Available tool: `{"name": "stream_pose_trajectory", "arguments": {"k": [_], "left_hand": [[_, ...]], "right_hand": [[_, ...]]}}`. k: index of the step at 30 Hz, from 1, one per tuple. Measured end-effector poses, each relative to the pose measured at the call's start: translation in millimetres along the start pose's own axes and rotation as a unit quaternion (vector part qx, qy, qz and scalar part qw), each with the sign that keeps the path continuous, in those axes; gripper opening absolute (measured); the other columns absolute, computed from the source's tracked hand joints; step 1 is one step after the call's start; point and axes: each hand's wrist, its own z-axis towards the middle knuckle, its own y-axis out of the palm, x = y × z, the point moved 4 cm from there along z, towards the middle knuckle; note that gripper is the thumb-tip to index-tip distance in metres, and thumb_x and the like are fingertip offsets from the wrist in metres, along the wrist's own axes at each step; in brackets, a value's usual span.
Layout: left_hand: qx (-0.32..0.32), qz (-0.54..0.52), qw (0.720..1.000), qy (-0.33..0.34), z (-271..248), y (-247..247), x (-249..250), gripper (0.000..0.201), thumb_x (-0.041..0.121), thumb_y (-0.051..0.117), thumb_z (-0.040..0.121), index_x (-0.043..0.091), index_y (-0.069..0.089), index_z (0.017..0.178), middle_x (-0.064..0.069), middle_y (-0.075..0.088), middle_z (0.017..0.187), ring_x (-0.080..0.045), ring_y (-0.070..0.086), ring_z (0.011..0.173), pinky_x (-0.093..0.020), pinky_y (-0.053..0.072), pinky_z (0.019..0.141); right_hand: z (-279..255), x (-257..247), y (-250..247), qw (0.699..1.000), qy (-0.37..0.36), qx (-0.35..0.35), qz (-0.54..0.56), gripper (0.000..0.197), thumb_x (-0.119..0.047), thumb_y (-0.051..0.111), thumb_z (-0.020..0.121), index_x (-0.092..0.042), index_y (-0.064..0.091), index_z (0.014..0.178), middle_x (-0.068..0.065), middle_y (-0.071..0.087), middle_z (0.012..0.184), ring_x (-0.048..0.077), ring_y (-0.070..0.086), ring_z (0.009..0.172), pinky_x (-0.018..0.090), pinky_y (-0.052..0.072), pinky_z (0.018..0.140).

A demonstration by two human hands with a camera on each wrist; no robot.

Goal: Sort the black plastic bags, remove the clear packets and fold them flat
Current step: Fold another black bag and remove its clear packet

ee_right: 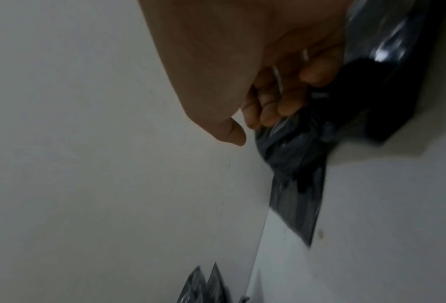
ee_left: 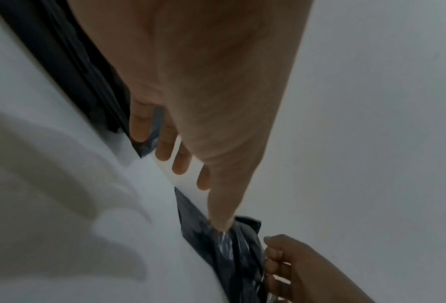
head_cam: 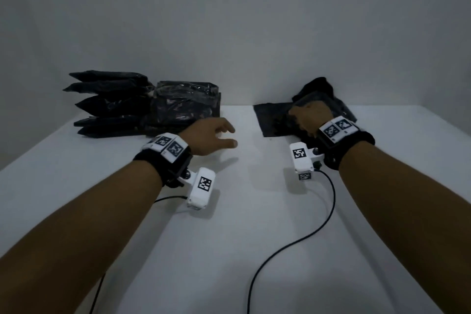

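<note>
White table (head_cam: 229, 250) against grey wall (head_cam: 229, 20), left hand (head_cam: 211, 137) loose, right hand (head_cam: 309, 116) clutching black bag (head_cam: 275, 120).

Left hand (head_cam: 212, 136) hovers with fingers loosely spread; right hand (head_cam: 309, 116) seemingly curled, gripping.

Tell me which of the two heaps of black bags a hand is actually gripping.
The smaller heap on the right by the wall: the right hand grips its crumpled plastic. The taller stack on the left lies untouched; the left hand hovers open beside it.
</note>
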Motion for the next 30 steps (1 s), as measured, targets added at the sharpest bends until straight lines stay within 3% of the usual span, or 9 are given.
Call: {"name": "stream_pose_trajectory", "arguments": {"k": [4, 6, 8, 13, 16, 20, 23, 27, 30], "left_hand": [[-0.078, 0.051, 0.996, -0.016, 16.2, 44.1, 40.5, 0.075, 0.059, 0.067, 0.086, 0.029, 0.040, 0.150, -0.002, 0.035, 0.158, -0.020, 0.032, 0.145, -0.030, 0.025, 0.115], [-0.116, 0.067, 0.990, -0.031, 23.0, 63.5, 49.1, 0.088, 0.064, 0.062, 0.087, 0.025, 0.026, 0.157, -0.003, 0.022, 0.165, -0.019, 0.018, 0.152, -0.033, 0.015, 0.120], [-0.143, 0.091, 0.984, -0.055, 27.5, 76.8, 49.2, 0.095, 0.070, 0.059, 0.085, 0.025, 0.020, 0.159, -0.005, 0.015, 0.167, -0.021, 0.011, 0.154, -0.036, 0.012, 0.122], [-0.149, 0.114, 0.979, -0.076, 30.7, 83.6, 44.7, 0.095, 0.071, 0.065, 0.080, 0.032, 0.024, 0.156, -0.007, 0.021, 0.163, -0.025, 0.022, 0.150, -0.041, 0.021, 0.121], [-0.145, 0.117, 0.980, -0.073, 32.6, 84.5, 45.6, 0.093, 0.070, 0.065, 0.081, 0.031, 0.025, 0.155, -0.007, 0.023, 0.162, -0.025, 0.024, 0.149, -0.041, 0.023, 0.120], [-0.138, 0.119, 0.981, -0.072, 36.6, 87.0, 49.7, 0.092, 0.069, 0.066, 0.081, 0.029, 0.027, 0.155, -0.009, 0.029, 0.159, -0.027, 0.030, 0.146, -0.040, 0.028, 0.117], [-0.087, 0.038, 0.995, -0.018, 38.2, 82.6, 63.5, 0.095, 0.047, 0.078, 0.083, 0.021, 0.024, 0.156, -0.010, 0.035, 0.156, -0.027, 0.036, 0.142, -0.030, 0.031, 0.111], [0.057, -0.108, 0.991, 0.045, 44.8, 76.3, 84.7, 0.085, 0.020, 0.086, 0.076, 0.011, 0.036, 0.145, -0.010, 0.057, 0.124, -0.032, 0.061, 0.114, -0.036, 0.051, 0.096], [0.121, -0.230, 0.965, 0.036, 46.7, 68.1, 94.2, 0.067, 0.025, 0.085, 0.074, 0.012, 0.049, 0.130, 0.002, 0.062, 0.105, -0.028, 0.066, 0.103, -0.034, 0.053, 0.088]], "right_hand": [[-10.1, 33.6, -47.0, 0.997, 0.029, 0.064, -0.044, 0.029, -0.045, 0.060, 0.078, -0.017, 0.056, 0.081, 0.009, 0.059, 0.095, 0.027, 0.059, 0.089, 0.031, 0.043, 0.077], [-12.8, 45.6, -59.0, 0.989, 0.044, 0.116, -0.086, 0.055, -0.051, 0.062, 0.069, -0.009, 0.059, 0.104, 0.015, 0.059, 0.109, 0.035, 0.059, 0.106, 0.036, 0.045, 0.089], [-14.5, 56.8, -61.4, 0.983, 0.067, 0.123, -0.117, 0.069, -0.050, 0.068, 0.077, -0.003, 0.048, 0.125, 0.020, 0.050, 0.126, 0.039, 0.051, 0.118, 0.043, 0.043, 0.099], [-14.0, 78.7, -63.1, 0.993, 0.078, 0.051, -0.076, 0.073, -0.042, 0.068, 0.086, 0.005, 0.037, 0.133, 0.019, 0.057, 0.118, 0.034, 0.060, 0.098, 0.036, 0.050, 0.079], [-15.9, 78.8, -65.2, 0.991, 0.047, -0.007, -0.128, 0.049, -0.037, 0.059, 0.096, -0.002, 0.053, 0.130, 0.024, 0.053, 0.130, 0.038, 0.058, 0.110, 0.033, 0.049, 0.087], [-19.3, 71.9, -71.5, 0.993, 0.056, 0.005, -0.108, 0.043, -0.024, 0.066, 0.092, 0.000, 0.061, 0.127, 0.020, 0.061, 0.130, 0.035, 0.057, 0.121, 0.033, 0.047, 0.089], [-29.4, 51.1, -78.2, 0.994, -0.001, -0.011, -0.104, 0.038, -0.022, 0.064, 0.092, -0.002, 0.064, 0.124, 0.020, 0.063, 0.128, 0.036, 0.059, 0.119, 0.033, 0.050, 0.076], [-32.0, 26.0, -99.2, 0.995, -0.068, -0.027, -0.061, 0.045, -0.014, 0.060, 0.096, -0.012, 0.054, 0.141, 0.017, 0.055, 0.141, 0.034, 0.052, 0.128, 0.034, 0.037, 0.101], [-35.5, 16.1, -103.5, 0.997, -0.044, -0.065, 0.006, 0.032, -0.014, 0.064, 0.093, -0.005, 0.062, 0.124, 0.018, 0.066, 0.120, 0.033, 0.062, 0.109, 0.031, 0.041, 0.088]]}}
